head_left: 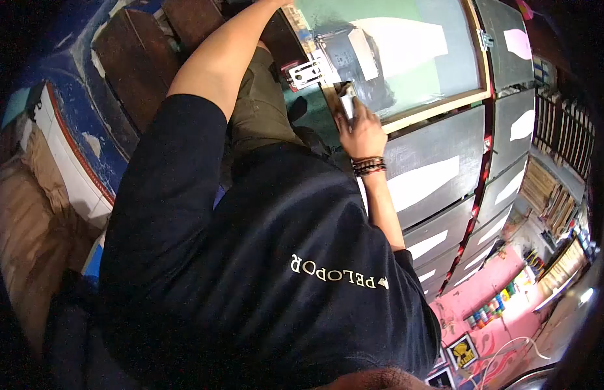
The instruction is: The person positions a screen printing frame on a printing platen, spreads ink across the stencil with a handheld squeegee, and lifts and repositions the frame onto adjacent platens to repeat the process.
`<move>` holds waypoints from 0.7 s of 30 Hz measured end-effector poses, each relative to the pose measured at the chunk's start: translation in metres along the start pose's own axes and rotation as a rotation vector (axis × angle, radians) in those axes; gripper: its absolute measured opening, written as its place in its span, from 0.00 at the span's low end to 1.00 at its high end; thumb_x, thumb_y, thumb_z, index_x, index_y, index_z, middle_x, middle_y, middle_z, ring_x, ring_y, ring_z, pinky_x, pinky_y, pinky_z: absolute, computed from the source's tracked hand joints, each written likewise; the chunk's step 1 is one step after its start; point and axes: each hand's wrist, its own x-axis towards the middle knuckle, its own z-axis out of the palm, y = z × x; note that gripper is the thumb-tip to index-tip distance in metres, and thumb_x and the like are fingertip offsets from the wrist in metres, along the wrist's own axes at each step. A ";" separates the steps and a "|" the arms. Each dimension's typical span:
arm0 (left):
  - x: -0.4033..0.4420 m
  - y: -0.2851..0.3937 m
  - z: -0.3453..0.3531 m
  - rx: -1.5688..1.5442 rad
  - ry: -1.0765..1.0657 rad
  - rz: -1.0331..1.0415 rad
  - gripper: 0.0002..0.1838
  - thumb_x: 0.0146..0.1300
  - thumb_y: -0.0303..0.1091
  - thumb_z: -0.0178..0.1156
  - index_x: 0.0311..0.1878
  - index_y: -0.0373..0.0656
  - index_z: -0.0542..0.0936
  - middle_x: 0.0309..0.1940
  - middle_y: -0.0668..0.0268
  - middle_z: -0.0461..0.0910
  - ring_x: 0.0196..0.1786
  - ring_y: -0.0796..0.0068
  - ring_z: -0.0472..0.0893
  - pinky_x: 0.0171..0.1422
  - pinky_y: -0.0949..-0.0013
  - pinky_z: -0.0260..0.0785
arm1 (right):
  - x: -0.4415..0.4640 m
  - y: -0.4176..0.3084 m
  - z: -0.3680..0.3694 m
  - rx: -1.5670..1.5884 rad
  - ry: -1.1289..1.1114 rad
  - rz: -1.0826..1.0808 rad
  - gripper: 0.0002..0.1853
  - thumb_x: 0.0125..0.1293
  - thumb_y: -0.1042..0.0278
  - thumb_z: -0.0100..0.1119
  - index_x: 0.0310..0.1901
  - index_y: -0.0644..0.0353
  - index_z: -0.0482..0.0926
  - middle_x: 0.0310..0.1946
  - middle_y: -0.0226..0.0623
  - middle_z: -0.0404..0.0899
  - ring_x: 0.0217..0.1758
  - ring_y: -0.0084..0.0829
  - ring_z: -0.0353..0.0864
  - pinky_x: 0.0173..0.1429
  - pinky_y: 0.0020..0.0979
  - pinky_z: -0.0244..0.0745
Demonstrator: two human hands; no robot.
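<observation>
My right hand (363,132) is closed around a squeegee (347,104) with a pale, shiny face, at the near corner of a wood-framed printing screen (435,112). Dark ink (341,55) is smeared over the screen's near end, where a pale rectangular patch (363,53) also shows. A large white tapered shape (406,44) stands out on the green mesh. A slotted metal hinge clamp (306,74) grips the frame's near edge. My left forearm (230,52) reaches up to the top edge of the view; the left hand itself is cut off.
Several grey boards (438,143) with white tapered shapes run in rows along a long bench on the right. A small metal bracket (487,40) sits at the screen's far edge. Paint bottles (490,311) line a pink wall. Brown wooden panels (136,62) stand at left.
</observation>
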 end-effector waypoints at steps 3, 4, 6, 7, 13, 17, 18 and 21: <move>0.001 0.001 0.002 0.019 -0.001 -0.007 0.51 0.66 0.80 0.47 0.44 0.29 0.88 0.48 0.38 0.86 0.57 0.42 0.85 0.62 0.49 0.76 | -0.009 -0.017 0.012 -0.028 0.091 -0.025 0.36 0.67 0.45 0.66 0.69 0.61 0.72 0.59 0.47 0.81 0.56 0.49 0.83 0.56 0.44 0.83; 0.002 0.001 0.002 0.034 0.003 -0.024 0.52 0.66 0.80 0.47 0.44 0.29 0.88 0.47 0.38 0.86 0.57 0.42 0.85 0.62 0.49 0.76 | -0.010 -0.020 0.012 -0.031 0.102 -0.026 0.36 0.67 0.44 0.66 0.69 0.61 0.72 0.58 0.46 0.82 0.56 0.48 0.83 0.56 0.43 0.83; 0.003 0.001 0.002 0.046 -0.003 -0.020 0.52 0.66 0.80 0.46 0.44 0.30 0.88 0.47 0.38 0.86 0.57 0.42 0.85 0.62 0.49 0.76 | -0.012 -0.023 0.013 -0.029 0.115 -0.020 0.37 0.67 0.44 0.66 0.69 0.61 0.72 0.58 0.46 0.82 0.55 0.48 0.83 0.56 0.43 0.83; 0.003 0.000 0.002 0.055 -0.011 -0.023 0.52 0.66 0.80 0.46 0.45 0.30 0.88 0.47 0.37 0.86 0.57 0.42 0.85 0.62 0.49 0.76 | -0.013 -0.025 0.014 -0.035 0.121 -0.019 0.36 0.67 0.43 0.66 0.68 0.60 0.72 0.58 0.45 0.82 0.55 0.48 0.83 0.56 0.42 0.83; 0.005 -0.002 0.006 0.067 0.016 -0.011 0.52 0.67 0.81 0.44 0.46 0.31 0.88 0.47 0.39 0.86 0.56 0.41 0.85 0.61 0.48 0.76 | -0.015 -0.031 -0.010 0.083 0.132 0.042 0.30 0.66 0.42 0.67 0.59 0.59 0.82 0.52 0.43 0.85 0.52 0.45 0.86 0.53 0.42 0.83; 0.013 -0.015 0.013 0.081 -0.052 0.071 0.54 0.64 0.84 0.41 0.51 0.35 0.89 0.53 0.37 0.84 0.60 0.39 0.83 0.65 0.44 0.74 | -0.013 -0.001 -0.023 0.270 0.281 0.289 0.25 0.68 0.42 0.67 0.51 0.58 0.87 0.44 0.43 0.88 0.45 0.43 0.89 0.50 0.42 0.83; 0.016 -0.014 0.014 0.087 -0.075 0.058 0.53 0.65 0.83 0.41 0.52 0.35 0.89 0.53 0.37 0.84 0.61 0.39 0.83 0.65 0.45 0.74 | -0.013 0.018 -0.020 0.323 0.325 0.345 0.23 0.69 0.44 0.67 0.49 0.58 0.87 0.42 0.43 0.88 0.43 0.42 0.89 0.48 0.41 0.83; 0.010 -0.005 0.009 0.089 -0.012 0.158 0.47 0.69 0.77 0.44 0.52 0.38 0.88 0.56 0.43 0.84 0.62 0.40 0.81 0.65 0.43 0.73 | -0.017 0.058 -0.031 0.471 0.392 0.564 0.19 0.71 0.50 0.66 0.44 0.62 0.88 0.34 0.44 0.89 0.38 0.38 0.90 0.45 0.36 0.81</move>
